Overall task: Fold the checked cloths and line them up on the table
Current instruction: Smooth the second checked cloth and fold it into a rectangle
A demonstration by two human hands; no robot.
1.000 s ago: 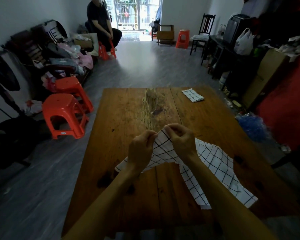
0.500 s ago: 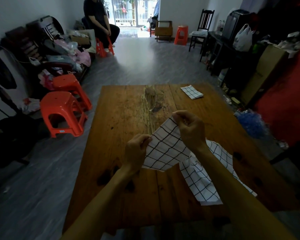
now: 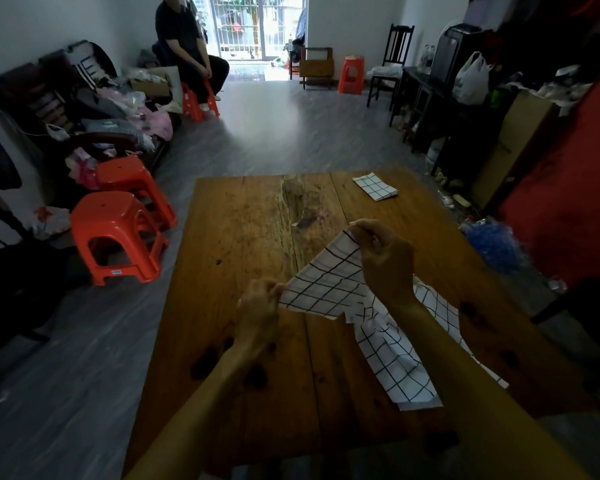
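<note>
Moved: your hands have spread apart. Left hand [image 3: 258, 308] and right hand [image 3: 385, 258] fingers each pinch a checked cloth [image 3: 329, 282] corner, tensioning it; remainder trails on surface [image 3: 250, 237].

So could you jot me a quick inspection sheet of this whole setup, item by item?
Surface: wooden table, worn pale patch near its far middle.
Job's things: one folded cloth lies at the far right of the table; one open checked cloth is held up at one edge, the rest trailing on the table.
Clutter: nothing seen on the table besides the cloths.
Hands: left hand and right hand each pinch a corner of the open checked cloth, stretching its edge.
Cables: nothing seen.
Surroundings: orange stools left of the table; seated person far back; cluttered sofa; dark shelving on the right.
</note>
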